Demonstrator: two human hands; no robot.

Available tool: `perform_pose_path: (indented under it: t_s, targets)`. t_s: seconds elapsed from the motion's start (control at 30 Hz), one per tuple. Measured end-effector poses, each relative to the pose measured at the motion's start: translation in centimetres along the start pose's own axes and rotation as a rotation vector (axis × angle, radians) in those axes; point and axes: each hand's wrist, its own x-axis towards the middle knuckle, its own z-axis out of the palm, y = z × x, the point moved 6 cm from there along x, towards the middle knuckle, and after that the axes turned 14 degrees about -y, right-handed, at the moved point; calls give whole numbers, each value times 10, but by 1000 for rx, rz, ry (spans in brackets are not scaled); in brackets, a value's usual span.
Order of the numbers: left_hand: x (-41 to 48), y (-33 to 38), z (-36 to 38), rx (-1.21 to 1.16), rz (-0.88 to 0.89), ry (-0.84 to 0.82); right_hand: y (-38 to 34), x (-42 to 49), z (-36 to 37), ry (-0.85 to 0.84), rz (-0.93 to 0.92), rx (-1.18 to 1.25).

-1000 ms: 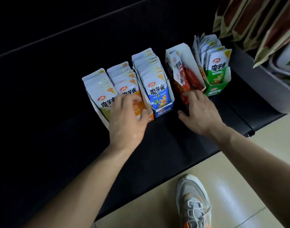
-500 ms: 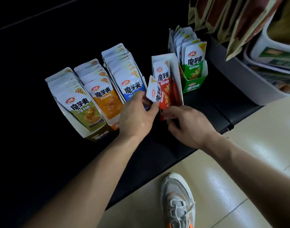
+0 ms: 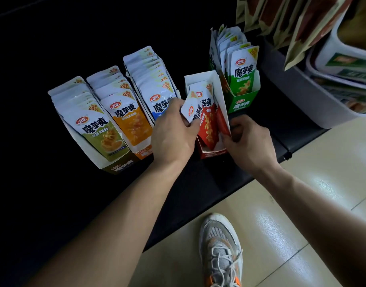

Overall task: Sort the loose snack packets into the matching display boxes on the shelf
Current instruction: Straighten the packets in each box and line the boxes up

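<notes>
In the head view, the left hand (image 3: 173,133) pinches a loose red packet (image 3: 189,109), its long axis slanting down-right into the red box (image 3: 212,155) just beside it, whose right wall the right hand (image 3: 251,141) grips with curled fingers.

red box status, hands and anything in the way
Left hand pinches a loose red packet at the left wall of the red box. Right hand grips its right wall. Box part full, nothing blocking its mouth.

I read 卫龙, 魔芋爽 and 20% on the olive packet (image 3: 99,131), well left of the red box (image 3: 211,154); the green box (image 3: 242,105), to the red box's right, repeats 魔芋爽.
</notes>
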Motion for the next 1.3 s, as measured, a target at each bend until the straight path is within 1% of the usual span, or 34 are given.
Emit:
perform_pose_path:
  t_s: [0.1, 0.17, 0.23, 0.3, 0.4, 0.47, 0.57, 0.67, 0.73, 0.77, 0.87, 0.93, 1.0, 1.07, 1.13, 1.2, 1.23, 1.3]
  targets:
    - [9, 10, -1, 145, 81, 8, -5, -5, -1, 7, -79, -48]
    - [13, 12, -2, 215, 83, 1, -6, -9, -4, 26, -131, -78]
    - [14, 12, -3, 229, 65, 2, -8, -14, -8, 81, -169, -97]
    - [14, 11, -3, 212, 51, 9, -8, -18, -14, 158, -174, -103]
    - [13, 11, 1, 224, 54, 5, -10, -21, -24, 259, -167, -178]
    - [13, 11, 2, 229, 63, 6, -13, -22, -30, 296, -185, -121]
    - [14, 14, 3, 217, 84, 3, -18, -24, -40, 340, -215, 67]
    - [10, 21, -8, 85, 148, 111, -26, -29, -46, 387, -278, 162]
    - [5, 29, -17, -2, 191, 151, -36, -34, -41, 376, -353, 148]
    - [4, 33, -18, -7, 190, 126, -41, -37, -35, 363, -394, 119]
    - [7, 34, -9, -99, 84, -20, -49, -41, -13, 316, -504, 11]
    - [10, 26, -4, -194, 10, -55, -48, -40, -2, 265, -561, -31]
    - [12, 17, -3, -252, -28, -71, -45, -38, 2, 188, -588, -40]
    - [12, 11, -3, -257, -31, -87, -41, -36, 0, 132, -576, -54]
    - [10, 8, -2, -272, -16, -114, -39, -29, -9, 138, -531, -68]
    - [7, 8, 3, -292, -6, -151, -37, -12, -23, 150, -442, -47]
    - [6, 8, 5, -295, -1, -162, -39, -1, -30, 125, -394, -19]
    - [4, 9, 8, -304, 12, -170, -48, 18, -40, 6, -351, 48]
